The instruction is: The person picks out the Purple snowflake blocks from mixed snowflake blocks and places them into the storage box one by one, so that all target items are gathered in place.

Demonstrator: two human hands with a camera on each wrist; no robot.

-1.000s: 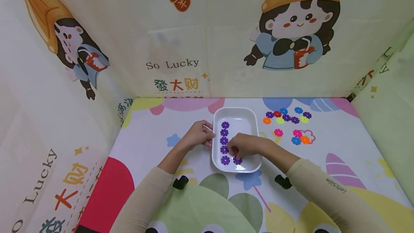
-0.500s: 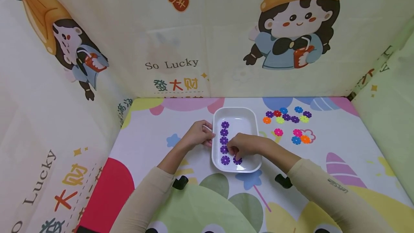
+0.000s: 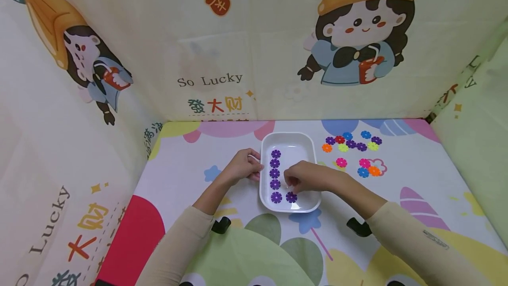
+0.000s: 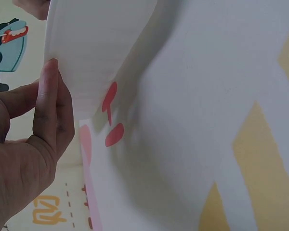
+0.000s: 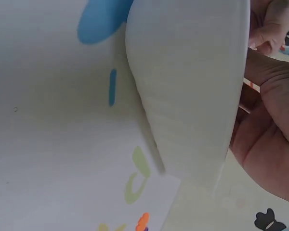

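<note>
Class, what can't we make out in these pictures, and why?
Head: the right hand covers part of the tray; whether it pinches anything is unclear.
Both wrist views: the tray's outer wall hides what lies inside.
Right wrist: bottom edge cuts an orange piece.
Head: lettering on the right sleeve, too blurred to read.

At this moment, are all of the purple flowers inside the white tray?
No, some purple flowers lie on the table to the right of the white tray, among flowers of other colours.
</note>
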